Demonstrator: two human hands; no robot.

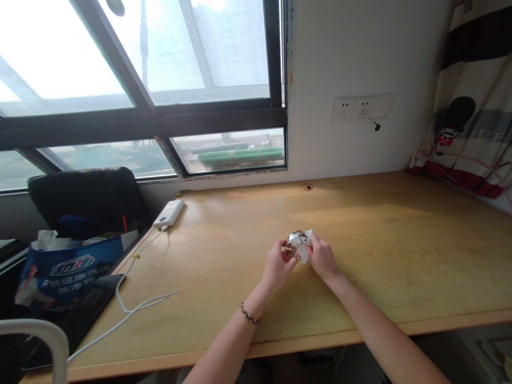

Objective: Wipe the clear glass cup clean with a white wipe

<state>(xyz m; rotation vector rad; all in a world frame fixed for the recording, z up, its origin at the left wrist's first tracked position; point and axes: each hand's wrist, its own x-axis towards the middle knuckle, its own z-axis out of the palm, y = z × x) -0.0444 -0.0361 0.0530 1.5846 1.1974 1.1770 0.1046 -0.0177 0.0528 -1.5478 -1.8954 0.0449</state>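
Observation:
Above the middle of the table, my left hand (279, 262) is closed around the edge of a small shiny, dark-rimmed thing (295, 241). It has a silvery, reflecting surface and may be a pair of glasses, but my fingers cover part of it. On its right side, my right hand (322, 257) pinches a crumpled white tissue (304, 253), which lies against the shiny thing. The two hands are close together, fingertips nearly meeting. A braided bracelet (250, 314) circles my left wrist.
A white power bank (169, 213) sits at the table's left edge, its white cable (132, 310) looping forward over the wooden tabletop (400, 240). Further left are a blue bag (76, 266) and a black chair (88, 197). Wall sockets (354, 109) and a curtain (472, 117) are behind.

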